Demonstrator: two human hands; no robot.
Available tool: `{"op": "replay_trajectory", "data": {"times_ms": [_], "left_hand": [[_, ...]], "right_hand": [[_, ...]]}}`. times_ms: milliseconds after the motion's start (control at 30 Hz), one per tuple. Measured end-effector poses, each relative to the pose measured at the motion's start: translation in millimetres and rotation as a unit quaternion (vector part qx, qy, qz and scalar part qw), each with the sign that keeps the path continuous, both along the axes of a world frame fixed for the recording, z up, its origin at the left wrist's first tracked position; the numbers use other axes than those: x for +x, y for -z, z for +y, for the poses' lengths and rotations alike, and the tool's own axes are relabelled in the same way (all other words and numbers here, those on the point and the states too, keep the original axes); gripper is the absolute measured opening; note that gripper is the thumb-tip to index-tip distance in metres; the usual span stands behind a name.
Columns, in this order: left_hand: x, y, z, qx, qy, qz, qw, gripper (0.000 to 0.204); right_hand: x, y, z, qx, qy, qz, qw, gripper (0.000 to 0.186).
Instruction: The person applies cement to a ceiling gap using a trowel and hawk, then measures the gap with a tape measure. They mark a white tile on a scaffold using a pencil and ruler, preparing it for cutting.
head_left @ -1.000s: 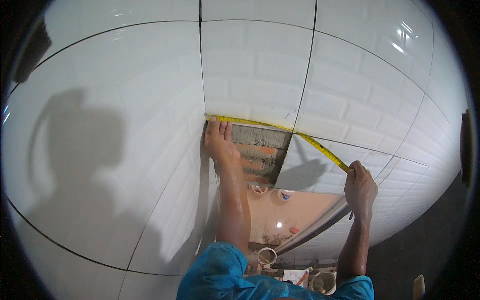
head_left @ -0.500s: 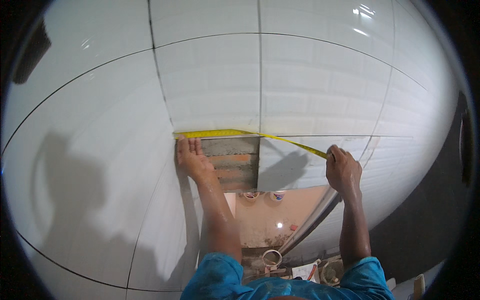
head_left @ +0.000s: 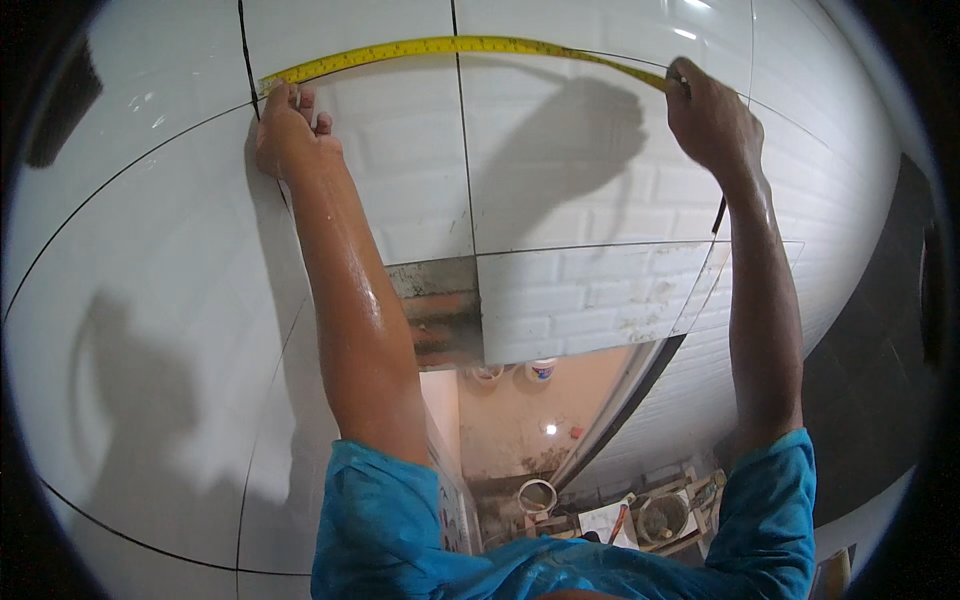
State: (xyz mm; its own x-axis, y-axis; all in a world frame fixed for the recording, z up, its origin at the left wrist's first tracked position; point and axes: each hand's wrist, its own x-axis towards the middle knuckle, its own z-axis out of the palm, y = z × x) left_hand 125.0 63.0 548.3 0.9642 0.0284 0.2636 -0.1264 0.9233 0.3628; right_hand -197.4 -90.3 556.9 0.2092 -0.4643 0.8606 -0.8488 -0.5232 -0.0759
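Note:
A yellow tape measure (head_left: 430,46) stretches across the white wall tiles (head_left: 560,150) along a high horizontal joint. My left hand (head_left: 296,140) presses its metal end at the corner joint on the left, fingers curled at it. My right hand (head_left: 712,125) is closed on the tape at its right end; the case is mostly hidden. Below my hands, a rough patch of cement and orange brick (head_left: 435,310) shows beside a cut tile (head_left: 575,300).
An opening below shows a pale floor (head_left: 520,420) with white buckets (head_left: 540,368). At the bottom are a round container (head_left: 537,497), a mortar bucket (head_left: 662,518) and wooden planks. A dark surface (head_left: 860,330) lies at the right.
Both my hands have moved up the wall with the tape, from the edge above the brick patch to the tile joint higher up. The tape now spans it in a shallow arc.

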Motion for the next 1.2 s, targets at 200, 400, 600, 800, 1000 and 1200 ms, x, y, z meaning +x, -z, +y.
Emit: {"op": "replay_trajectory", "data": {"times_ms": [200,400,600,800,1000,1200], "left_hand": [[10,-5,1,0.048,0.002,-0.005,0.999,0.02],[15,-4,0,0.013,-0.003,0.011,1.0,0.023],[17,-5,2,0.024,-0.012,0.005,1.0,0.027],[20,-2,1,0.03,-0.014,0.01,0.999,0.026],[20,-1,2,0.034,-0.018,-0.014,0.999,0.022],[20,0,1,0.019,-0.026,-0.011,0.999,0.02]], "right_hand": [[13,-20,-4,0.027,0.012,0.008,1.0,0.021],[20,-18,-7,0.026,0.015,0.025,0.999,0.023],[22,-17,-4,0.022,0.006,0.023,0.999,0.026],[22,-16,-2,0.026,0.002,0.024,0.999,0.025],[22,-19,-3,0.024,0.01,0.025,0.999,0.023],[24,-19,-4,0.032,0.005,0.018,0.999,0.024]]}}
